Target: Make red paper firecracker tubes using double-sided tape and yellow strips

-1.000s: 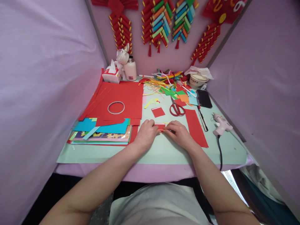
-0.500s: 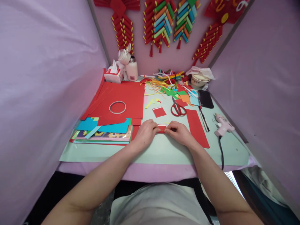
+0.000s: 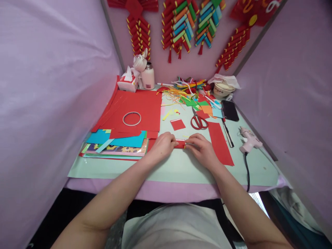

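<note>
Between my two hands, near the table's middle, lies a small red paper piece [image 3: 180,144] with a white strip along its far edge and a bit of yellow at its right end. My left hand [image 3: 166,144] pinches its left end. At the right end, the fingertips of my right hand [image 3: 200,148] are closed on the paper. Just beyond my hands a red paper square [image 3: 177,124] with a white strip lies flat. Red-handled scissors [image 3: 199,122] rest beyond my right hand, and a red paper strip [image 3: 220,143] lies to its right.
On the left are large red sheets [image 3: 145,103] with a tape ring [image 3: 131,118] and a blue sheet [image 3: 129,141]. Colourful pipe cleaners [image 3: 189,84] and paper scraps lie at the back. A phone [image 3: 229,110], a black pen-like tool [image 3: 228,133] and a glue gun [image 3: 250,140] are on the right.
My right hand's fingers have shifted slightly at the paper's right end, where yellow now shows. The left hand keeps its pinch. The whole view has shifted a little.
</note>
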A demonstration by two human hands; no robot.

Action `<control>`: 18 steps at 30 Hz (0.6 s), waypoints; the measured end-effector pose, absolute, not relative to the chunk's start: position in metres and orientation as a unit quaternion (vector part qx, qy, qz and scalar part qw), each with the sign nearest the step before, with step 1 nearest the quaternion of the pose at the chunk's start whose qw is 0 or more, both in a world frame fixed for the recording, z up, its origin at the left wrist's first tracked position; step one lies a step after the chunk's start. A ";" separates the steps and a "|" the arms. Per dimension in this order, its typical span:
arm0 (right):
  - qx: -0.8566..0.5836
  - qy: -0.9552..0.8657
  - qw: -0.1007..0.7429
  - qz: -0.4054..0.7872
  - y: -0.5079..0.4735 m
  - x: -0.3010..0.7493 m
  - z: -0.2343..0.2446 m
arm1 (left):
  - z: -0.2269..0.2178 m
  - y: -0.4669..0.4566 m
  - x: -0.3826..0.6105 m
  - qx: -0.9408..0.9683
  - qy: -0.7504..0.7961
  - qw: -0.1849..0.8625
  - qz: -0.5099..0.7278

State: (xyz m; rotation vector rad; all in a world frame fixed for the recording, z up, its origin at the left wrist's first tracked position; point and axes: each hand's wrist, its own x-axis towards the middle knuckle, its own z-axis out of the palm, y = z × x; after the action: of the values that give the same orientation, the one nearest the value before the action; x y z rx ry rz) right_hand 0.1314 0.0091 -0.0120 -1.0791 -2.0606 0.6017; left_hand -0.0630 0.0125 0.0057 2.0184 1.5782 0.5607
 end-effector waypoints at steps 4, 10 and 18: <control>-0.376 -0.854 0.339 0.121 0.004 0.129 -0.018 | 0.005 0.012 -0.064 0.745 0.585 0.249 0.203; -0.393 -0.868 0.295 0.071 0.003 0.121 -0.021 | -0.001 0.013 -0.065 0.752 0.576 0.239 0.214; -0.402 -0.874 0.262 0.069 0.000 0.119 -0.014 | 0.007 0.010 -0.069 0.749 0.579 0.216 0.237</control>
State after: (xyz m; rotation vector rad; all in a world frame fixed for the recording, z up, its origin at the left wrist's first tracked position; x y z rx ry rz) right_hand 0.1185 0.0003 -0.0138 -1.0891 -2.3663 0.1880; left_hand -0.0694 0.0102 0.0072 2.0771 1.6054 0.6576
